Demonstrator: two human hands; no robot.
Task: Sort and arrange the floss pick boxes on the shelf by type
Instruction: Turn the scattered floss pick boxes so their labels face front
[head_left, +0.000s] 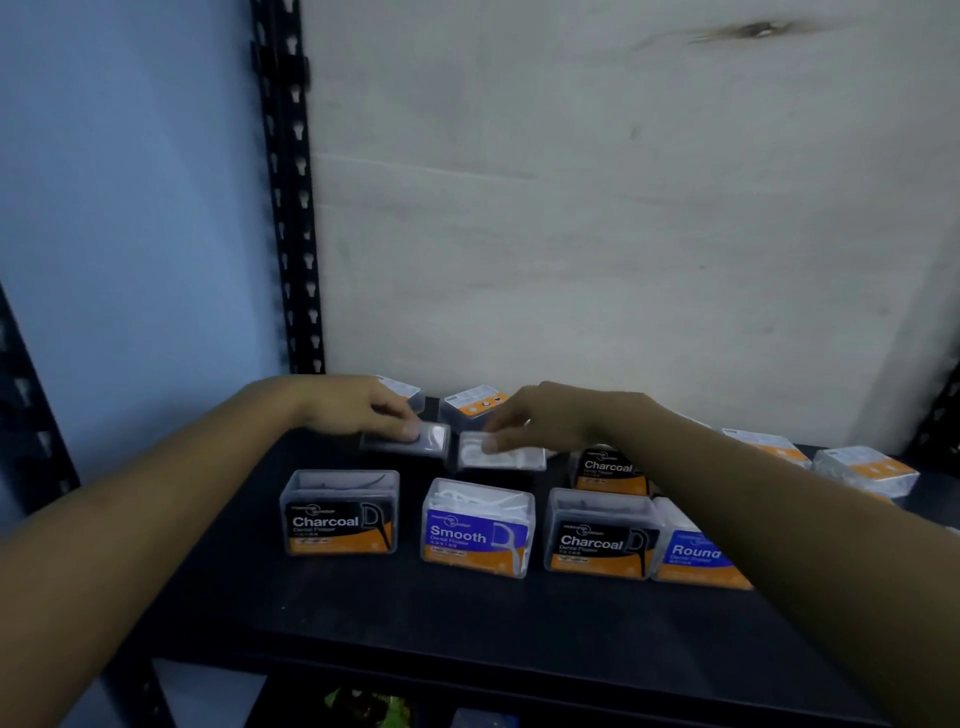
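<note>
On the black shelf (415, 613), the dark-filled box (415, 441) and the white-filled box (511, 457) lie side by side. The left hand (363, 410) grips the first with curled fingers and the right hand (540, 421) grips the second, just behind the upright Charcoal box (340, 512) and Smooth box (477, 527).

Single head-worn wide-angle cam, looking forward and down over the front edge of the black shelf (467, 623), close in. Both forearms enter from the bottom corners, left hand (358, 410) pinching a dark flat box (415, 440) and right hand (550, 421) a white flat box (511, 454) mid-frame. Faces the pale back wall (623, 208) roughly square-on, wall filling the upper half, front row of floss pick boxes (477, 527) just below centre, slotted black upright (291, 208) bounding the left side.
</note>
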